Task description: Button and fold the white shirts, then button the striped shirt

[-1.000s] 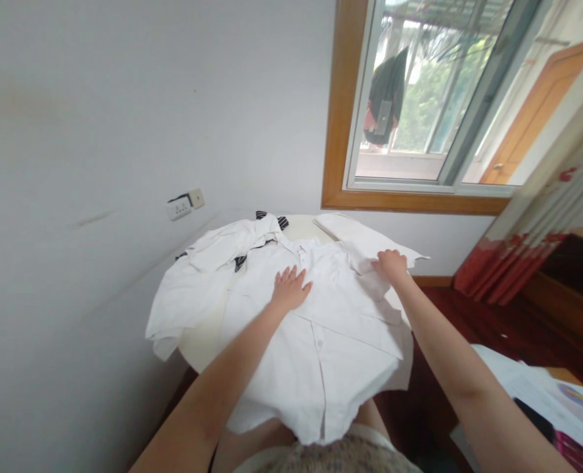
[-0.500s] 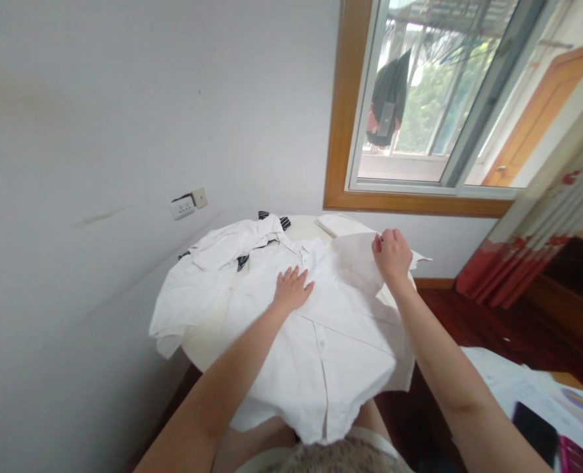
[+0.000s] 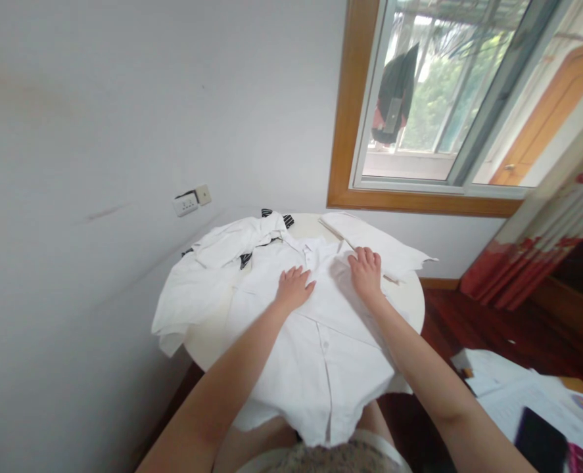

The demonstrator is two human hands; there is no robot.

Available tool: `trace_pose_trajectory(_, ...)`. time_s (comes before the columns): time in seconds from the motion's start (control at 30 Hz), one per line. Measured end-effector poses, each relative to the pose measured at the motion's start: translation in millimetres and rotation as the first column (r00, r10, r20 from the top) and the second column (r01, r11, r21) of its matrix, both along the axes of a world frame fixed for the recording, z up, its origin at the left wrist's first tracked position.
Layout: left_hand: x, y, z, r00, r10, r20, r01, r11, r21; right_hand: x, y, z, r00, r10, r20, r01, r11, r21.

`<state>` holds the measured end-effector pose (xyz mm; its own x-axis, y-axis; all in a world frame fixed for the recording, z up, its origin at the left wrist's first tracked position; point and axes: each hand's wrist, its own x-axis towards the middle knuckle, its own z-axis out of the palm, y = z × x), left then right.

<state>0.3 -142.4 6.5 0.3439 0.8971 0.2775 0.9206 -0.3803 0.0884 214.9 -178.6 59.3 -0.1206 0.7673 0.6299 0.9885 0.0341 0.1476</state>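
Compared with half a second ago, the right hand (image 3: 367, 272) has come down and moved inward. Then it was raised over the right side of the table, pinching a lifted flap of white cloth. Now it lies palm down on the shirt (image 3: 321, 358), just right of the collar, with the flap laid flat across the shirt front under it. Its fingers are stretched out and close together, gripping nothing.

The left hand (image 3: 295, 288) has not shifted. It rests flat on the chest of the shirt, fingers slightly spread and pointing toward the collar, holding nothing. The two hands lie near each other but apart, with a strip of cloth between them.

The right rim of the round table (image 3: 412, 301) is now bare where the shirt side covered it a second ago.

The shirt lies front up in the middle of the table, button strip running toward the person, lower hem hanging over the near edge. A second white garment with black striped trim (image 3: 207, 276) lies crumpled at the left, draping off the table edge and touching the shirt's left shoulder. A flat white cloth piece (image 3: 374, 240) lies at the far right of the table, just beyond the right hand.

A wall socket (image 3: 191, 200) sits on the wall behind the table. A dark garment (image 3: 394, 92) hangs outside the window (image 3: 343, 131). Papers (image 3: 513, 387) and a dark phone (image 3: 537, 430) lie at the lower right.
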Motion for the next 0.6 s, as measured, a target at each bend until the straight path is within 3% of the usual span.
trace_pose_trajectory(0.13,-0.2,0.2,0.3,1.0,-0.004,0.008,0.004,1.0,-0.007,7.2,5.1,-5.0,0.998,-0.063,-0.029,0.062,0.996,-0.058)
trace_pose_trajectory(0.3,-0.2,-0.6,1.2,1.0,-0.008,0.013,0.008,1.0,-0.015,13.7,12.8,-25.3,0.989,-0.109,-0.098,0.088,0.975,-0.203)
trace_pose_trajectory(0.47,0.4,-2.2,3.7,1.0,-0.015,0.02,0.015,1.0,-0.012,24.9,15.4,-29.8,0.977,-0.079,-0.196,-0.005,0.919,-0.394)
trace_pose_trajectory(0.6,0.1,-2.0,2.9,1.0,-0.012,0.02,0.013,1.0,-0.022,28.1,17.1,-29.5,0.978,-0.074,-0.194,-0.014,0.909,-0.417)
